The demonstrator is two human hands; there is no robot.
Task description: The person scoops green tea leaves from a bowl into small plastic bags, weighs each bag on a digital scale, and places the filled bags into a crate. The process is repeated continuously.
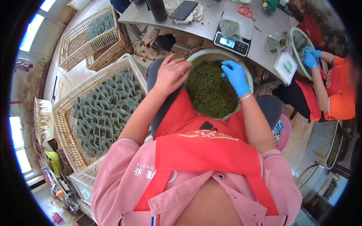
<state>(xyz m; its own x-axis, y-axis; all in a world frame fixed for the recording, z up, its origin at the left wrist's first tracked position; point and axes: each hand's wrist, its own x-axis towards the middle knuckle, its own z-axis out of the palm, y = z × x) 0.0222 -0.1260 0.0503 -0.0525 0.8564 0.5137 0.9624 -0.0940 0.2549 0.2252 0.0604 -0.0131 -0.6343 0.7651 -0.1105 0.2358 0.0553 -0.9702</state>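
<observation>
A round pale green basin rests at my lap, holding a heap of small green berries, like green peppercorns. My bare left hand is at the basin's left rim, fingers stretched and a little apart, holding nothing visible. Over the right side of the heap, my right hand wears a blue glove. Its fingers are curled together in a pinch, and whatever is between them is hidden. Beyond the basin, a clear bag of green berries lies on a digital scale on the metal table.
On my left stands a cream plastic crate packed with filled clear bags; another crate is farther back. The metal table bears a phone and red scissors. At right, a co-worker's blue-gloved hands work at another basin.
</observation>
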